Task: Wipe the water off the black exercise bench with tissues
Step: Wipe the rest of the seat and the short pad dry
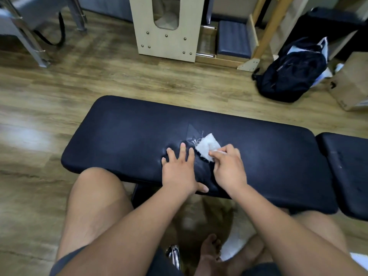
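From my feed, the tissue [207, 146] sits mid-frame on the black bench [129, 136], small, white, one edge frayed into threads. There the right hand [229, 168] pinches it, and the left hand [179, 171] lies flat, fingers spread.

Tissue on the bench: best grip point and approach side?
Probably its near right edge, where the right hand pinches it, coming from the near side. The tissue lies flat on the bench; its far left edge is frayed and may tear.

Soft indoor light, pale glare on the floor [25, 134] (at left), edges bowed, bottom blurred.
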Demonstrator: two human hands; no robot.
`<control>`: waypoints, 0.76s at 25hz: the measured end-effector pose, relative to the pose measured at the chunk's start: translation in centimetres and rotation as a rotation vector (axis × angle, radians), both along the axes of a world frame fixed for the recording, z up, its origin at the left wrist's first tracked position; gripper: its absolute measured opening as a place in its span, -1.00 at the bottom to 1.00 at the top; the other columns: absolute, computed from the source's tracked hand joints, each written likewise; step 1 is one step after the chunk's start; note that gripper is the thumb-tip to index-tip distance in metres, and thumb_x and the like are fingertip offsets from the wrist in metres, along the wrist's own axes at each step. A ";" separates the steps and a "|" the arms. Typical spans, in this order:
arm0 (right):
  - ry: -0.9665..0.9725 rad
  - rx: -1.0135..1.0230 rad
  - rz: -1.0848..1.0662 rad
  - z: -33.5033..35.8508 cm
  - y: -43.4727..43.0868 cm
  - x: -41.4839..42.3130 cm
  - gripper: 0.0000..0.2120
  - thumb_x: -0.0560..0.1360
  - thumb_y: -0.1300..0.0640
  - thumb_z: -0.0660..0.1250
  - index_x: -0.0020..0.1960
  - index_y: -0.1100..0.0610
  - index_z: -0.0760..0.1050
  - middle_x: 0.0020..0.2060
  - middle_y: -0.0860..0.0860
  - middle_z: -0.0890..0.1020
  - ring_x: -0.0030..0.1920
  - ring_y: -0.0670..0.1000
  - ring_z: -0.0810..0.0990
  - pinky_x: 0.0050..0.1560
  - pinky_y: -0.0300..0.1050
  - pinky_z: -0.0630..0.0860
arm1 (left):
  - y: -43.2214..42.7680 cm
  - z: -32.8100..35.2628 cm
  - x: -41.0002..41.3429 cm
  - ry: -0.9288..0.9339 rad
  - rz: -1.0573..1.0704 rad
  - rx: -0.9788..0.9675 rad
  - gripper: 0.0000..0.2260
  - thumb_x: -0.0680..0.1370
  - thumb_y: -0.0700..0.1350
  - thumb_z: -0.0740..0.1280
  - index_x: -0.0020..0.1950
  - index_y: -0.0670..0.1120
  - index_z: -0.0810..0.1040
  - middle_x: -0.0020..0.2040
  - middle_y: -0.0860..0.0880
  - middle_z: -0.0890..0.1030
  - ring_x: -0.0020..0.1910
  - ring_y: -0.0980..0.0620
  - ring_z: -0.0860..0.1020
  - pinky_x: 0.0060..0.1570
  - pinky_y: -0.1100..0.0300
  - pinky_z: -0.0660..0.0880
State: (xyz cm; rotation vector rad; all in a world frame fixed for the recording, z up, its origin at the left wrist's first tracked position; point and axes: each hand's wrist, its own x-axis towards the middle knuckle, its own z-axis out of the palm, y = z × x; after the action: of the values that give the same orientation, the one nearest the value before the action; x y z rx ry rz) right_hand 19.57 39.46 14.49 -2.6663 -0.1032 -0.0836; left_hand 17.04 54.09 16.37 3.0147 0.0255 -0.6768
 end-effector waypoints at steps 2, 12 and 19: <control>0.002 -0.003 -0.041 0.1 -0.7 -2.9 -0.69 0.46 0.30 0.26 -0.01 -0.05 0.65 -0.05 -0.06 0.49 0.00 0.08 0.41 -0.01 0.02 0.49 | -0.1 -0.2 -0.4 -0.003 0.016 -0.012 0.14 0.32 0.52 0.33 0.63 0.04 -0.23 0.64 -0.02 -0.25 0.58 -0.30 -0.16 0.53 -0.18 0.02; 0.194 0.183 0.009 1.3 -3.4 -10.8 -0.61 0.46 0.36 0.21 0.04 -0.03 0.67 -0.04 -0.10 0.49 0.03 0.01 0.48 0.05 -0.31 0.39 | -1.0 -0.2 -1.9 -0.052 0.045 0.027 -0.11 0.53 0.31 0.28 0.63 0.07 -0.21 0.65 -0.04 -0.20 0.61 -0.24 -0.16 0.54 -0.18 0.03; -0.085 0.169 -0.491 4.5 -15.8 -7.7 -0.64 0.47 0.34 0.26 0.17 0.06 0.61 0.06 0.12 0.55 0.05 0.13 0.54 0.13 -0.25 0.34 | -1.0 -0.1 -2.0 -0.037 0.051 0.009 0.02 0.41 0.48 0.28 0.63 0.08 -0.19 0.65 -0.05 -0.18 0.61 -0.23 -0.16 0.55 -0.18 0.01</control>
State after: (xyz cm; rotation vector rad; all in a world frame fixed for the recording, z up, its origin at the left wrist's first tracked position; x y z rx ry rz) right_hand 11.91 23.63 19.03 -2.4607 0.5110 -0.3454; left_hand 15.03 53.07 16.26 3.0228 0.1038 -0.6176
